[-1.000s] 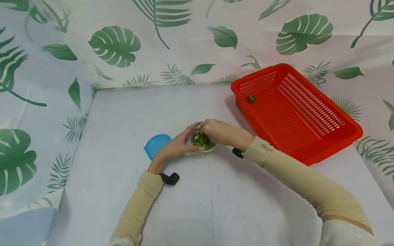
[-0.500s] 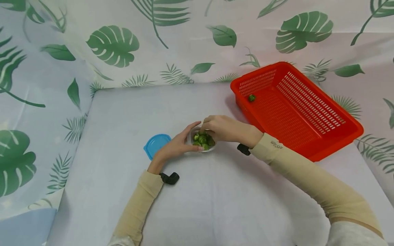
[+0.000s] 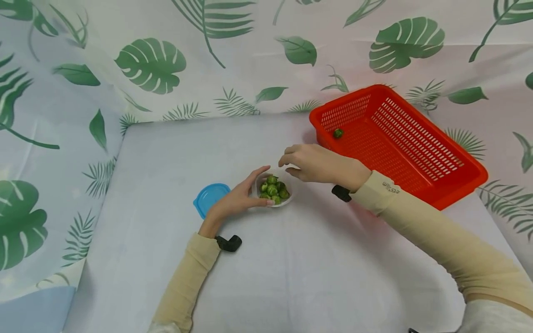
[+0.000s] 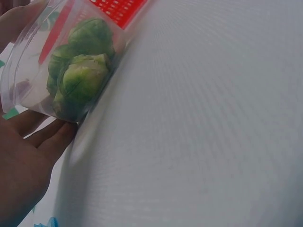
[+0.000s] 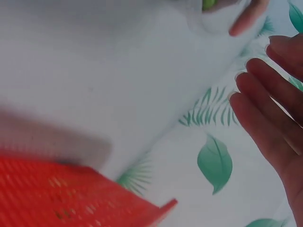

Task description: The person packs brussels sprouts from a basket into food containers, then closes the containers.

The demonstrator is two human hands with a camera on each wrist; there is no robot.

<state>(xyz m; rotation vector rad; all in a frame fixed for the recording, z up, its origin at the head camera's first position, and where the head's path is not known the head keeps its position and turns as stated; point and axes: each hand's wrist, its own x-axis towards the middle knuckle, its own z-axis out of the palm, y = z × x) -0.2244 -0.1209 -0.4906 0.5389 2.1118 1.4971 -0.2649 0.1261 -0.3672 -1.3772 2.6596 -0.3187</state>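
My left hand (image 3: pixel 234 199) grips a small clear plastic container (image 4: pixel 29 56) on the table, thumb on the near side and fingers round the far side. Several green Brussels sprouts (image 3: pixel 272 190) are piled inside; the left wrist view shows them through the clear wall. Just right of the container and above the table, my right hand (image 3: pixel 318 163) hovers with its fingers loosely bent and apart. In the right wrist view this hand (image 5: pixel 277 109) holds nothing. One Brussels sprout (image 3: pixel 338 133) lies in the left corner of the red basket (image 3: pixel 374 141).
The large perforated basket stands at the back right, partly behind my right forearm. A blue lid (image 3: pixel 211 199) lies left of the container, beside my left wrist. Leaf-patterned cloth (image 3: pixel 250 55) rises behind the white table (image 3: pixel 250 277) and along its left side.
My right hand has lifted out of the container and moved right, uncovering the sprouts. My left hand keeps its grip on the container.
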